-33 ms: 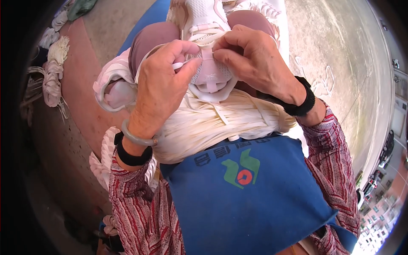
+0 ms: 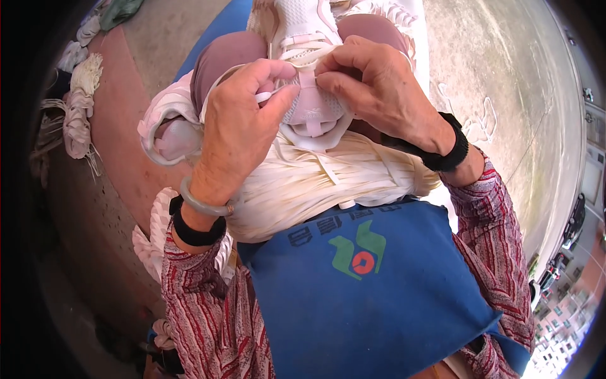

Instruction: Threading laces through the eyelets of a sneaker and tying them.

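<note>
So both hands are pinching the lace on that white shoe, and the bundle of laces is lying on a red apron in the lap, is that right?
Not quite: the apron is blue, not red, as the head view shows. The rest holds: the left hand and right hand pinch the lace on the white shoe, with the bundle on the apron.

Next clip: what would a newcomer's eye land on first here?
Both hands meet at top centre over a white shoe: the left hand and right hand pinch a flat white lace at its tongue. Just below, a thick bundle of white laces lies across the lap on a bright blue apron. More lace bundles sit on the floor at left.
</note>
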`<action>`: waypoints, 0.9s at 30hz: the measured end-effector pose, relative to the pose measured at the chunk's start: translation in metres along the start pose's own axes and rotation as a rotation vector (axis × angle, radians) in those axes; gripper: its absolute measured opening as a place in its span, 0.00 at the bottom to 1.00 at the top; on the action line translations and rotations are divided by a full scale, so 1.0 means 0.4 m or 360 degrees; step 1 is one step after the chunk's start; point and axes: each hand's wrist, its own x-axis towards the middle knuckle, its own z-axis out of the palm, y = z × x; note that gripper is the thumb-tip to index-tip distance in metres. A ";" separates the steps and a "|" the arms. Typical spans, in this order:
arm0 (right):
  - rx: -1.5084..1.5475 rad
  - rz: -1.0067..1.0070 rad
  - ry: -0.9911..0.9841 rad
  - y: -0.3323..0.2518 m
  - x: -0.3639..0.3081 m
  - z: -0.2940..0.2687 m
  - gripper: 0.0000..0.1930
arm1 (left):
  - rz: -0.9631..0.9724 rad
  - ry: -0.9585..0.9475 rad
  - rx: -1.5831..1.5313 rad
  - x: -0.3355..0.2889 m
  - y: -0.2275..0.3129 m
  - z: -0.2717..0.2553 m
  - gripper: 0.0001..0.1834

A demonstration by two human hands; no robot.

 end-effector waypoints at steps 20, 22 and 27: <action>-0.0092 -0.0208 0.0235 -0.002 0.001 0.035 0.06 | 0.0103 0.0029 0.0037 0.004 0.011 0.004 0.10; -0.0043 -0.0259 0.0342 0.001 -0.001 0.040 0.04 | 0.0124 0.0023 0.0072 0.006 0.013 0.004 0.10; -0.0106 -0.0179 0.0359 -0.007 -0.007 0.034 0.05 | 0.0181 0.0026 0.0056 0.011 0.020 0.012 0.08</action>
